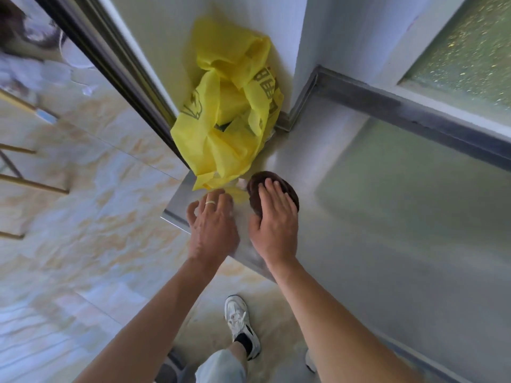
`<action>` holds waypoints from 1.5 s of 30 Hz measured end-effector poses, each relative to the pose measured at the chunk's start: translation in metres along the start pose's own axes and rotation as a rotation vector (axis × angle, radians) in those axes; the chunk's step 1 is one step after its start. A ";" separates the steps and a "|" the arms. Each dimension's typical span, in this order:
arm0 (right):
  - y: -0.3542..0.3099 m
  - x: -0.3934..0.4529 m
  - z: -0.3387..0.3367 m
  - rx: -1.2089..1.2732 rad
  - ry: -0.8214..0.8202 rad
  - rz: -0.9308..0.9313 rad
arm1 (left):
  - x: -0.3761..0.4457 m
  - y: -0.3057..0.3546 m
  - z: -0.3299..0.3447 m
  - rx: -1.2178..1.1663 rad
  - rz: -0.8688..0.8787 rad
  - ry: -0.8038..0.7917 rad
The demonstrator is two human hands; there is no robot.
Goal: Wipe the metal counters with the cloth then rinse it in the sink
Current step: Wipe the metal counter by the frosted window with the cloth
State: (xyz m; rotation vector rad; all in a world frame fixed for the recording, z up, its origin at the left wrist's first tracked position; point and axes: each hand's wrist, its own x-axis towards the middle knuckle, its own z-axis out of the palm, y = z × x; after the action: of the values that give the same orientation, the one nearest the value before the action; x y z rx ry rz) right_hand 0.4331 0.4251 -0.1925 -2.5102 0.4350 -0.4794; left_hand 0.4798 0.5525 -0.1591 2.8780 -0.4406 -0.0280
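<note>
Cloth (272, 190) under R hand (275, 226) palm, L hand (213, 226) beside, on counter (373, 230)

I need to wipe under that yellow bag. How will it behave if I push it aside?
The yellow bag looks thin and crumpled, so it will probably buckle rather than slide as one piece. Something dark shows inside, so it may carry some weight. It overhangs the counter corner, so pushing leftward risks dropping it.
</note>
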 end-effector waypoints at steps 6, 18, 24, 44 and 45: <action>-0.019 0.015 0.017 0.159 -0.119 -0.207 | -0.001 -0.021 -0.004 -0.034 -0.043 -0.006; -0.012 0.001 -0.008 0.365 -0.334 -0.207 | -0.018 -0.018 -0.002 -0.076 -0.014 0.027; 0.006 -0.007 -0.042 0.288 -0.459 -0.117 | -0.020 0.002 -0.004 -0.141 -0.016 0.064; 0.052 0.015 -0.061 -0.023 -0.294 -0.279 | -0.002 0.022 -0.012 0.025 -0.132 -0.114; 0.048 0.008 -0.054 -0.091 -0.338 -0.283 | -0.005 0.015 -0.014 0.065 -0.134 -0.112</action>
State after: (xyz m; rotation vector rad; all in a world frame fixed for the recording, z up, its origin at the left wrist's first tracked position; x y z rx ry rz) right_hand 0.4079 0.3594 -0.1750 -2.6855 -0.0295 -0.1333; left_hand 0.4711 0.5437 -0.1424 2.9760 -0.2728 -0.2024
